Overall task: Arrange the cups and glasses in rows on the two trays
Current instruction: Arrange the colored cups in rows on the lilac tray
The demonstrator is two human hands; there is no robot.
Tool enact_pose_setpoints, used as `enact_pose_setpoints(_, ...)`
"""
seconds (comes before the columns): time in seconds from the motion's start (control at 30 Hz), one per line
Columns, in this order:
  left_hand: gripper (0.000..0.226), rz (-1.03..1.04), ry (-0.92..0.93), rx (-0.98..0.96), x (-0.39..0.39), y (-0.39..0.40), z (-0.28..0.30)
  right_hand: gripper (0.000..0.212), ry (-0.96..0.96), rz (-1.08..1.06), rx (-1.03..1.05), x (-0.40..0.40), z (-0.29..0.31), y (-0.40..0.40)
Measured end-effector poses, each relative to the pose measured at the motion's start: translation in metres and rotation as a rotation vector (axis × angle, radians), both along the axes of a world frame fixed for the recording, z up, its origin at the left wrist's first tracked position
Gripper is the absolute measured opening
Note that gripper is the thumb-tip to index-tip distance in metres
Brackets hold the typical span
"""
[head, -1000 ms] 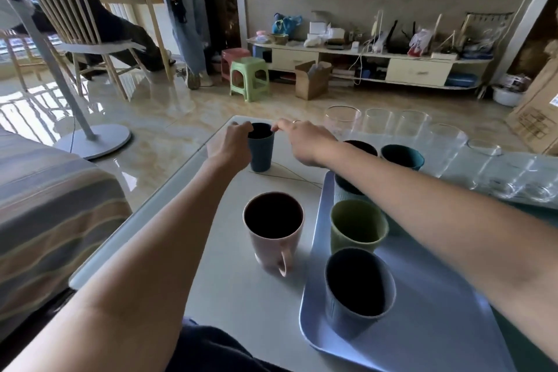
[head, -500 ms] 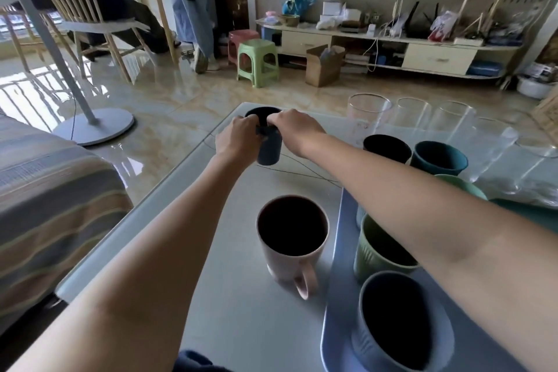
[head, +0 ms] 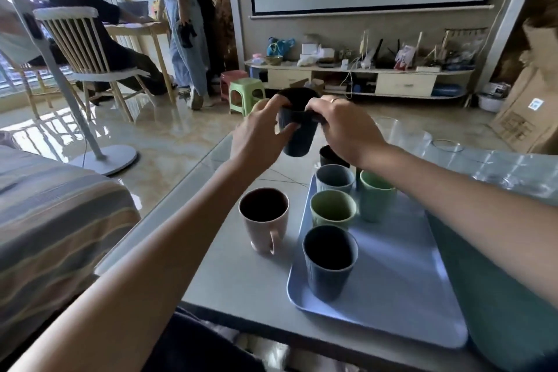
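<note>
Head view: dark blue ribbed cup (head: 297, 127) held in the air above the far left part of the table (head: 229, 275), clear of its surface. Left hand (head: 259, 136) clasped on the cup's left side, thumb across the front wall, fingers hooked over the rim. Right hand (head: 341, 127) closed on the cup's right side near the rim, a ring on one finger. On the table's left part, just beside the left edge of the blue tray (head: 401, 290), a pink mug (head: 264, 217) standing upright, handle toward the near edge. Along the tray's left edge, a row of three upright cups: dark blue cup (head: 330, 261) nearest, olive green cup (head: 332, 210) in the middle, grey-blue cup (head: 334, 178) farthest. Light green cup (head: 376, 199) just right of that row. Black cup (head: 330, 157) beyond the tray's far edge, partly hidden under the right wrist. Clear glasses (head: 407, 136) along the table's far right edge, blurred. Teal tray (head: 498, 296) touching the blue tray's right edge.
</note>
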State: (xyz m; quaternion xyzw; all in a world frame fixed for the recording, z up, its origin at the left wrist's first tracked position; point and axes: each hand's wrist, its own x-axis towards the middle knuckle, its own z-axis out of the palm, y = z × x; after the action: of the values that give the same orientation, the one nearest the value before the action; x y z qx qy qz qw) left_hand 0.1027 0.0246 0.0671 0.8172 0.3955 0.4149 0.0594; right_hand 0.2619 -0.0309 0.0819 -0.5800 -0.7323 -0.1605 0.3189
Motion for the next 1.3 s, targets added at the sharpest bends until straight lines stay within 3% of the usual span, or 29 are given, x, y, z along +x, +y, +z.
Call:
enact_pose_setpoints(0.1, 0.065, -0.278, -0.122, -0.035, 0.015, -0.034, 0.004, 0.033, 0.083, -0.043, 0.005, 0.03, 0.0, -0.043)
enact_pose_setpoints(0.2, 0.067, -0.375, -0.029, -0.141, 0.02, -0.044, -0.007, 0.039, 0.152, -0.091, -0.086, 0.061, -0.015, -0.076)
enact_pose_setpoints(0.4, 0.047, -0.043, 0.405, -0.324, 0.001, -0.008, -0.042, 0.04, 0.096, -0.174, -0.191, 0.096, -0.062, -0.112)
enact_pose_setpoints(0.6, 0.04, 0.109, 0.586, -0.527, -0.021, 0.023, -0.064, 0.043, -0.007, -0.163, -0.326, 0.097, -0.099, -0.114)
enact_pose_setpoints(0.73, 0.026, 0.091, 0.609, -0.532, -0.026, 0.024, -0.07, 0.047, -0.174, -0.285, -0.614, 0.087, -0.104, -0.112)
enact_pose_setpoints(1.07, 0.032, 0.106, 0.653, -0.546, -0.031, 0.005, -0.082, 0.039, -0.125, -0.327, -0.667, 0.082, -0.105, -0.12)
enact_pose_setpoints(1.2, 0.04, 0.185, 0.52, -0.554, -0.029, 0.001, -0.08, 0.057, -0.048, -0.311, -0.737, 0.077, -0.092, -0.124)
enact_pose_setpoints(1.3, 0.043, 0.249, 0.429, -0.504, -0.031, 0.0, -0.073, 0.061, -0.022, -0.311, -0.676, 0.072, -0.085, -0.124)
